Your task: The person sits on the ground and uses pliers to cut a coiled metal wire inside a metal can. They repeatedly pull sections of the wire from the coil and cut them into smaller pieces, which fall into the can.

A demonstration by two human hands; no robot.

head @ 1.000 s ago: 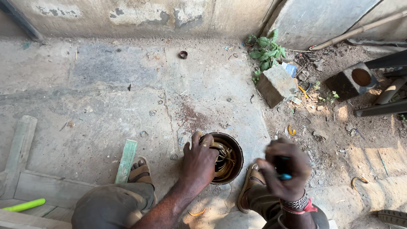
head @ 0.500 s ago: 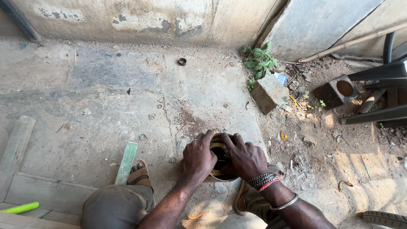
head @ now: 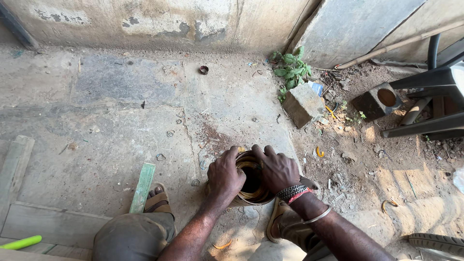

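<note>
A round dark metal housing with brassy copper windings inside (head: pixel 252 181) stands on the concrete floor between my feet. My left hand (head: pixel 225 177) grips its left rim with the fingers curled over the edge. My right hand (head: pixel 277 168) covers the right rim, fingers reaching into the opening. Beaded bands and a metal bangle sit on my right wrist. Much of the housing's wall is hidden under both hands.
A green wooden strip (head: pixel 143 187) lies by my left sandal. Wooden planks (head: pixel 14 169) and a lime-green stick (head: pixel 20 242) are at the lower left. A stone block (head: pixel 302 105), weeds (head: pixel 291 68), a hollow block (head: pixel 377 101) and dark metal bars (head: pixel 425 125) are on the right.
A second ago my right hand was raised clear of the housing holding a small blue thing. It has come down onto the right rim. My left hand stayed on the left rim.
</note>
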